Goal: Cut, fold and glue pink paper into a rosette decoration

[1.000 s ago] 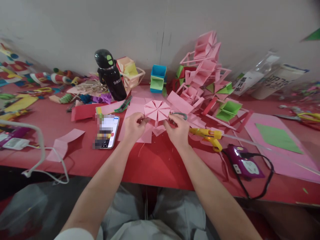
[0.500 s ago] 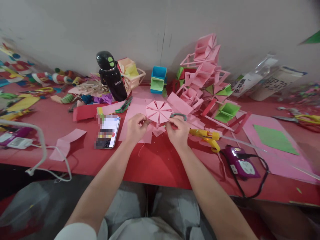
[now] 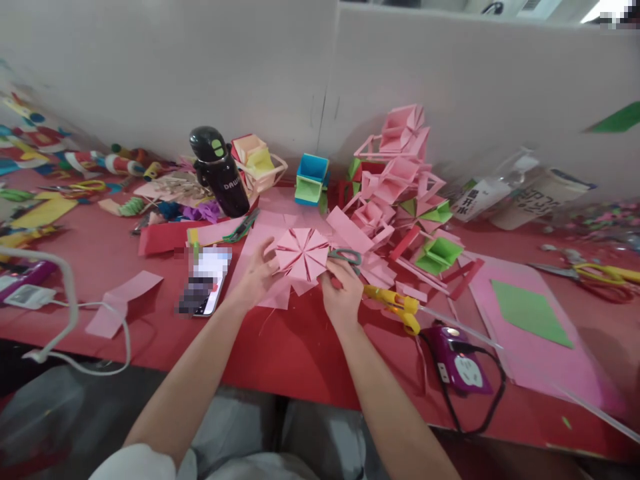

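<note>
A pink folded paper rosette (image 3: 301, 254) with radiating creases stands tilted over the red table (image 3: 300, 347). My left hand (image 3: 256, 272) pinches its left edge. At the rosette's right edge, my right hand (image 3: 341, 293) is closed on the paper, beside grey-handled scissors (image 3: 346, 255). Pink paper sheets (image 3: 260, 260) lie under both hands.
A phone (image 3: 203, 288) lies left of my hands, a black bottle (image 3: 220, 171) behind it. A yellow glue gun (image 3: 395, 305) and purple power strip (image 3: 460, 363) sit to the right. Folded pink and green paper shapes (image 3: 400, 180) pile at the back; a green square (image 3: 530, 312) lies on pink paper.
The camera tilted up, showing more wall. My hands kept hold of the rosette and raised it slightly, turning its face more toward me.
</note>
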`<act>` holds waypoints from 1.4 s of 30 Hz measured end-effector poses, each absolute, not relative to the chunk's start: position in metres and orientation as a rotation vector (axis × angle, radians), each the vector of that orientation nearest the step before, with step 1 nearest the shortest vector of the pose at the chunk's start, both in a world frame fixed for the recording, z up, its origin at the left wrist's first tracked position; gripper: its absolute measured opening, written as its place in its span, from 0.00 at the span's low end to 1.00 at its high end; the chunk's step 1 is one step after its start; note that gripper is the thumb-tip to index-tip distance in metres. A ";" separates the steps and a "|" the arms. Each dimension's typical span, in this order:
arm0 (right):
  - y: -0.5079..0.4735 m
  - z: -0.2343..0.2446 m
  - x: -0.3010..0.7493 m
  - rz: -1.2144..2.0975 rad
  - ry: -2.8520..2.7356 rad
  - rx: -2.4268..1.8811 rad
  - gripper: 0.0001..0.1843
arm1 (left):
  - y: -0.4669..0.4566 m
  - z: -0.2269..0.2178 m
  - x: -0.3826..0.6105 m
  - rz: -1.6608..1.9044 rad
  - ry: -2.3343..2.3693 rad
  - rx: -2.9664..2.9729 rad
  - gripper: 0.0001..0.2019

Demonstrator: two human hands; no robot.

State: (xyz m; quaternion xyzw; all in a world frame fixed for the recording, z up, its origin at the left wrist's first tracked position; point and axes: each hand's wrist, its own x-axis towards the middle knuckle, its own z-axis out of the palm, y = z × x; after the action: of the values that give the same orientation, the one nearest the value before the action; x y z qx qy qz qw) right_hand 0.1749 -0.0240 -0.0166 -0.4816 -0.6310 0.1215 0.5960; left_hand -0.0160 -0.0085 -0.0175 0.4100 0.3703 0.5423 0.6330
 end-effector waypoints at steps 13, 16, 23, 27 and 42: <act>-0.029 -0.003 0.185 0.656 -1.258 -1.224 0.11 | 0.001 0.002 -0.027 1.455 0.952 0.581 0.18; -0.022 0.006 0.197 0.645 -1.297 -1.266 0.10 | 0.005 -0.001 -0.032 1.535 0.943 0.541 0.14; -0.031 0.019 0.213 0.706 -2.010 -1.458 0.08 | 0.004 -0.003 -0.034 1.513 0.907 0.546 0.13; -0.046 0.010 0.198 0.543 -2.147 -1.416 0.13 | 0.007 -0.003 -0.037 1.526 0.997 0.517 0.15; -0.028 -0.020 0.165 0.635 -1.844 -1.760 0.19 | 0.026 0.001 -0.036 1.464 0.768 0.468 0.16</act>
State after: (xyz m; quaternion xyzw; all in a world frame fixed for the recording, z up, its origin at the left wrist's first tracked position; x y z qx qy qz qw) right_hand 0.1651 -0.0279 -0.0203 -0.6478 -0.6789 0.2337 0.2545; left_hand -0.0358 0.0263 0.0006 0.2063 0.3385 0.6453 0.6530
